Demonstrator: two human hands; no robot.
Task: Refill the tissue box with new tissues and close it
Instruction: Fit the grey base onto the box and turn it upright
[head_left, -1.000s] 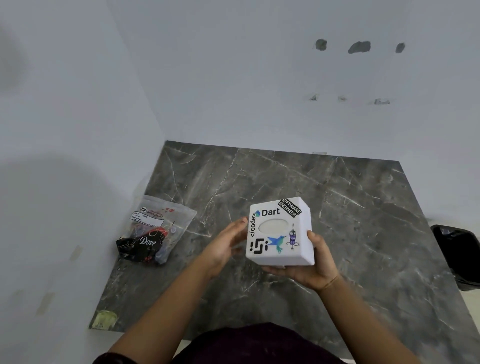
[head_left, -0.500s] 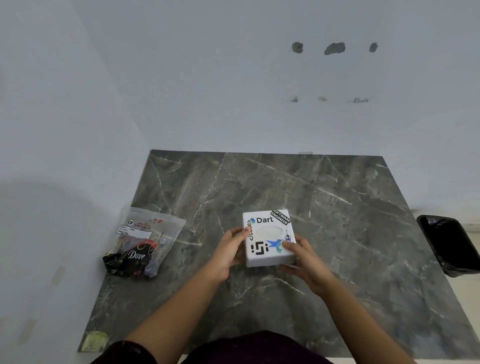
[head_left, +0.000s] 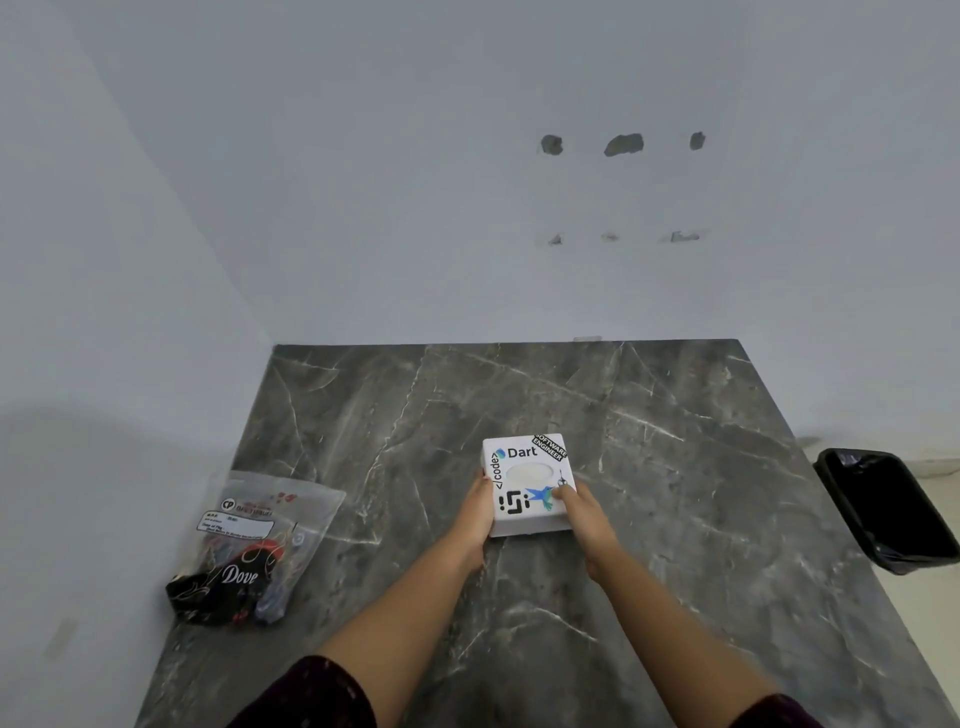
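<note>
A white square plastic tissue box (head_left: 527, 486), plastered with coding stickers, sits mid-slab on a grey veined marble counter (head_left: 675, 467), the left hand (head_left: 475, 512) and right hand (head_left: 584, 512) curled around its sides (right thumb on the lid). It looks closed; opening it comes next, likely prising off the lid. A clear plastic pouch (head_left: 249, 545) waits well to the left.

Tissue box (head_left: 527, 483) on table (head_left: 675, 519); pouch (head_left: 254, 545) left.

Dark grey marble counter (head_left: 649, 441) fills a corner of pale walls (head_left: 363, 208); 3 chipped patches (head_left: 622, 144) mark the back wall.
</note>
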